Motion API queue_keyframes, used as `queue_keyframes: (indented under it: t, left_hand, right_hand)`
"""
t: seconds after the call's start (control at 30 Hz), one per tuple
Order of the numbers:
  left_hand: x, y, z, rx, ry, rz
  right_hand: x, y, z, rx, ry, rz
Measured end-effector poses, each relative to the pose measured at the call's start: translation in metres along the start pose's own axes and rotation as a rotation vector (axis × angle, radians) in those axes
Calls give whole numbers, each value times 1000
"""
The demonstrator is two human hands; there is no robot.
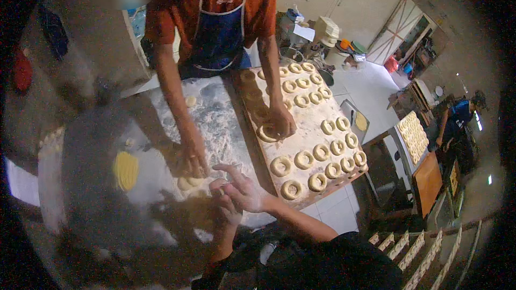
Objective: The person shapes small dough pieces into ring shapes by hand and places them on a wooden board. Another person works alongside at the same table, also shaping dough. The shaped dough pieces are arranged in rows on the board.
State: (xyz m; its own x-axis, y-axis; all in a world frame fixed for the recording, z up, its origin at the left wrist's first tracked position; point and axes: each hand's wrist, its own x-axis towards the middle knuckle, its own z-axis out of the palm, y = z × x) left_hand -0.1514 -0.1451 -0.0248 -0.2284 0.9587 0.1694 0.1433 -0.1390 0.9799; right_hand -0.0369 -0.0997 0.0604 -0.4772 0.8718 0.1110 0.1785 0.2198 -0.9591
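Observation:
My left hand (226,198) and my right hand (244,194) meet over the floured metal table (231,150), fingers closed around something small that I cannot make out. My right index finger sticks out toward the left. Just left of my hands lie pale dough pieces (188,183), close under the fingers of a co-worker's hand (196,164). The co-worker's other hand (280,121) is on a dough ring (266,132) on a floured wooden board (293,174), which carries several rows of rings to the right of my hands.
A co-worker (220,32) in a blue apron stands opposite. A yellow patch (126,171) lies on the table's left. Another person (457,121) stands at the far right by a tray of rings (413,134). Slatted racks (414,252) stand at lower right, clutter (328,32) along the back wall.

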Motion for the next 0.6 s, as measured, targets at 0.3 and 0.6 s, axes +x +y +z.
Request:
queue_keyframes:
  t: [0.3,0.6]
  left_hand:
    - [26,54,44,-97,-34,201]
    - [49,59,131,8,-96,201]
  right_hand:
    - [-14,10,-59,565,17,367]
    - [-34,39,-133,864,60,-17]
